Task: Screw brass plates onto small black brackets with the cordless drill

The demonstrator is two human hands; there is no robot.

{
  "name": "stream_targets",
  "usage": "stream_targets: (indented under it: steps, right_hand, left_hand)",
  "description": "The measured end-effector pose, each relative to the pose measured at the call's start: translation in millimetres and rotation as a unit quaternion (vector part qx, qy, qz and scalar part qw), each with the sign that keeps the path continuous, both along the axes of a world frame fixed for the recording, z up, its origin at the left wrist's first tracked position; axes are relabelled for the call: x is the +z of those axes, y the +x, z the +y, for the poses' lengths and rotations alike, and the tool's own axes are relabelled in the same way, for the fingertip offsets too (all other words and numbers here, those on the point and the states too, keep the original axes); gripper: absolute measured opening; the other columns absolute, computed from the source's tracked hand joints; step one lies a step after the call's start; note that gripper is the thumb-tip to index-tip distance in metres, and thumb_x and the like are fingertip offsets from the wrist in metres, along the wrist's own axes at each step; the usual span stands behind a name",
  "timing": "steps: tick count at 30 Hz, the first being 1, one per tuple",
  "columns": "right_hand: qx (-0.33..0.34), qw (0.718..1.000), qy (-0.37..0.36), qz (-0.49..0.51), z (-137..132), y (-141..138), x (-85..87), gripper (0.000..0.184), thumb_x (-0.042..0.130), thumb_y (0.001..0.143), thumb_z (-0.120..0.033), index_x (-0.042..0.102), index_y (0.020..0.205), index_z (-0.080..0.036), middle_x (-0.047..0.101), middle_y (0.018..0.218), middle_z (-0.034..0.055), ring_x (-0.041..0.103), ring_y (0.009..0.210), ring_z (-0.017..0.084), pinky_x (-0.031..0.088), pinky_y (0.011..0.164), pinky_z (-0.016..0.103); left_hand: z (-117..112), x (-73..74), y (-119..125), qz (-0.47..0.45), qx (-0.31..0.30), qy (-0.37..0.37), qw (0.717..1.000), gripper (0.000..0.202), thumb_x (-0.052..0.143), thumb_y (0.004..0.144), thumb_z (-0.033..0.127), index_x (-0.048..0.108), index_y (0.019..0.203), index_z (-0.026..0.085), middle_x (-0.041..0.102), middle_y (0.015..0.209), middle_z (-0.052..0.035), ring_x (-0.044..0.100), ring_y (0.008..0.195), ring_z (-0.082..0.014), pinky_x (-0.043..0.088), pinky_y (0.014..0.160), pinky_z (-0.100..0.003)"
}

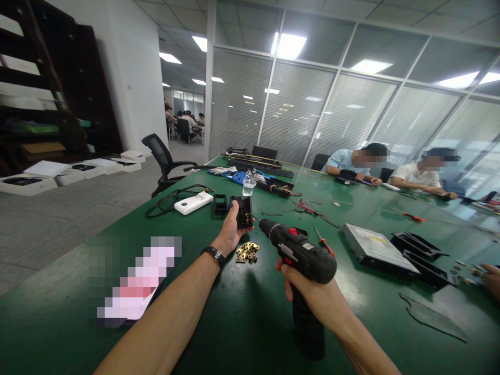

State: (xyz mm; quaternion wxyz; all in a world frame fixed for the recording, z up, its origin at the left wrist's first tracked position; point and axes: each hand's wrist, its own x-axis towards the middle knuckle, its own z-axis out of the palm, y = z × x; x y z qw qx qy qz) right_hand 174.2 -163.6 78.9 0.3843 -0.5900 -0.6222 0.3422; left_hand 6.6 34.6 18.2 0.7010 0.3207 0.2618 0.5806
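Observation:
My left hand (231,229) grips a small black box-like part (244,211) and holds it upright on the green table (242,317). My right hand (308,291) is wrapped round the handle of a black cordless drill (302,252). The drill's bit points at the black part's right side. A small pile of brass hinges (247,252) lies on the table just below the part, between my two hands. A second black part (220,205) stands to the left of the held one.
A white power bank (194,202) with a black cable, a plastic cup (249,187), a red-handled screwdriver (323,242), a flat grey drive (378,250) and black trays (420,245) lie around. Two people sit at the far right. Another person's hand (491,278) shows at the right edge.

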Motion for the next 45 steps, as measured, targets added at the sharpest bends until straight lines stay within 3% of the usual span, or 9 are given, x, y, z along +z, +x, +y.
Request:
stream_targets:
  steps: [8, 21, 30, 37, 42, 45]
  right_hand:
    - [-0.017, 0.996, -0.036, 0.079, 3.2, -7.4, 1.2, 0.03, 0.059, 0.089, -0.043, 0.07, 0.101, -0.018, 0.062, 0.052, -0.0016, 0.057, 0.056, 0.02, 0.04, 0.06, 0.033]
    - [-0.019, 0.996, -0.036, 0.085, 4.4, -7.5, -0.8, 0.024, 0.059, 0.089, -0.042, 0.068, 0.095, -0.02, 0.063, 0.052, -0.0015, 0.056, 0.054, 0.019, 0.04, 0.058, 0.032]
    - [-0.016, 1.0, -0.013, 0.001, 3.4, -19.7, 8.6, 0.022, 0.06, 0.089, -0.039, 0.062, 0.073, -0.023, 0.063, 0.051, -0.0005, 0.057, 0.054, 0.018, 0.043, 0.059, 0.032]
    - [-0.064, 0.984, -0.091, 0.141, 7.4, -19.4, -1.2, 0.026, 0.063, 0.082, -0.044, 0.069, 0.074, -0.021, 0.062, 0.05, 0.0013, 0.051, 0.049, 0.017, 0.036, 0.052, 0.031]
    - [-0.041, 0.994, -0.057, 0.087, 4.9, -23.7, 2.4, 0.036, 0.062, 0.084, -0.039, 0.058, 0.052, -0.023, 0.059, 0.046, 0.0018, 0.05, 0.046, 0.015, 0.038, 0.053, 0.031]
    - [-0.031, 0.996, -0.046, 0.074, 4.0, -26.3, 6.0, 0.04, 0.062, 0.085, -0.038, 0.056, 0.049, -0.024, 0.059, 0.045, 0.0016, 0.052, 0.046, 0.015, 0.039, 0.053, 0.031]
  left_hand:
    - [0.4, 0.2, 1.5, -0.03, -0.003, -0.009, 1.0, 0.055, 0.061, 0.091, 0.067, 0.066, 0.109, 0.016, 0.07, 0.091, -0.01, 0.07, 0.076, -0.0202, 0.061, 0.071, -0.036]
    - [-1.9, 0.6, 4.7, -0.045, 0.0, 0.002, 0.999, 0.053, 0.063, 0.091, 0.065, 0.067, 0.11, 0.016, 0.07, 0.096, -0.0095, 0.067, 0.079, -0.0185, 0.059, 0.073, -0.034]
    - [-1.6, -2.8, 5.9, -0.037, -0.001, -0.007, 0.999, 0.056, 0.064, 0.089, 0.068, 0.067, 0.112, 0.017, 0.072, 0.104, -0.0114, 0.068, 0.085, -0.019, 0.059, 0.077, -0.034]
    - [0.7, -5.0, 7.1, -0.043, -0.002, 0.0, 0.999, 0.053, 0.064, 0.091, 0.065, 0.066, 0.113, 0.018, 0.072, 0.103, -0.0103, 0.07, 0.088, -0.0193, 0.059, 0.079, -0.034]
    - [0.9, -5.4, 7.1, -0.041, 0.006, -0.013, 0.999, 0.051, 0.064, 0.091, 0.064, 0.066, 0.114, 0.019, 0.072, 0.108, -0.0112, 0.07, 0.09, -0.0205, 0.06, 0.08, -0.037]
    - [0.5, -5.1, 7.1, -0.045, 0.008, -0.012, 0.999, 0.052, 0.065, 0.091, 0.064, 0.067, 0.115, 0.019, 0.072, 0.11, -0.0118, 0.07, 0.091, -0.0212, 0.06, 0.081, -0.037]
